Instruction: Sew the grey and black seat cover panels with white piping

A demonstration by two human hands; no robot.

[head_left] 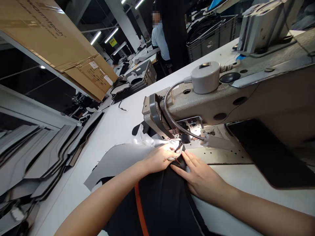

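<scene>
My left hand (157, 159) lies on a grey fabric panel (115, 164) just before the needle area (176, 139) of an industrial sewing machine (197, 105). My right hand (200, 177) presses a black fabric piece (162, 203) with an orange stripe against the steel needle plate (221, 154). Both hands hold the layers together, fingertips almost meeting. A shiny white material (142, 137) bunches behind them. My fingers and the lit layers hide the needle's point. A flexible gooseneck lamp (172, 114) arcs down beside it.
Stacks of grey cut panels (31, 157) lie at left on the white worktable (108, 131). Cardboard boxes (49, 32) sit on a shelf above. A dark flat panel (265, 154) lies at right. Grey crates (209, 36) and a person in a blue shirt (159, 39) stand beyond.
</scene>
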